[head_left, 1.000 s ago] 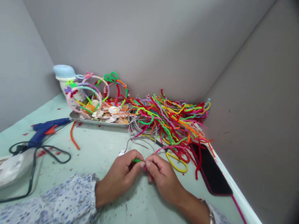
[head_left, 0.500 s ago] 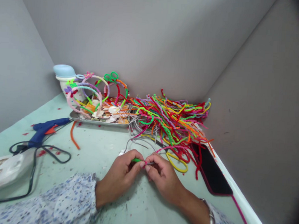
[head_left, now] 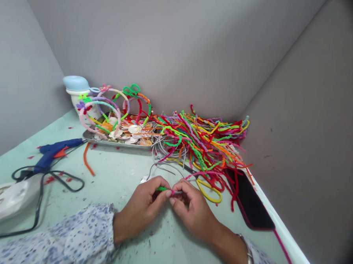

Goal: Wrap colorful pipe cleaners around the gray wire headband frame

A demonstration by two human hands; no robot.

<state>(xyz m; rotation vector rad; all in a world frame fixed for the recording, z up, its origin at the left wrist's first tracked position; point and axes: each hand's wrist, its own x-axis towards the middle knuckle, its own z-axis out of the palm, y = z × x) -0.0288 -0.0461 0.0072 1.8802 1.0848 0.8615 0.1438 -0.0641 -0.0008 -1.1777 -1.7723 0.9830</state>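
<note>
My left hand point(head_left: 144, 205) pinches a short green fuzzy stem point(head_left: 161, 189) between thumb and fingers. A bit of pink fuzzy stem point(head_left: 173, 192) shows between the two hands' fingertips, where they nearly touch. My right hand point(head_left: 194, 209) is closed on a grey wire point(head_left: 178, 192) beside the pink bit. Beyond the right hand a longer pink stem point(head_left: 198, 173) leads back to the pile. How the pink and grey pieces join is hidden by the fingers.
Behind lie a pile of colourful fuzzy stems point(head_left: 202, 137), a metal tray point(head_left: 119, 144) with shells and wrapped headbands, and yellow-handled scissors point(head_left: 209, 192). A blue glue gun point(head_left: 49, 153) with its cord is left, a black phone point(head_left: 251, 203) right, a lidded cup point(head_left: 78, 91) back left.
The right thumb has shifted slightly at the fingertips, and the pink bit sits a little farther right. Everything else stays put.
</note>
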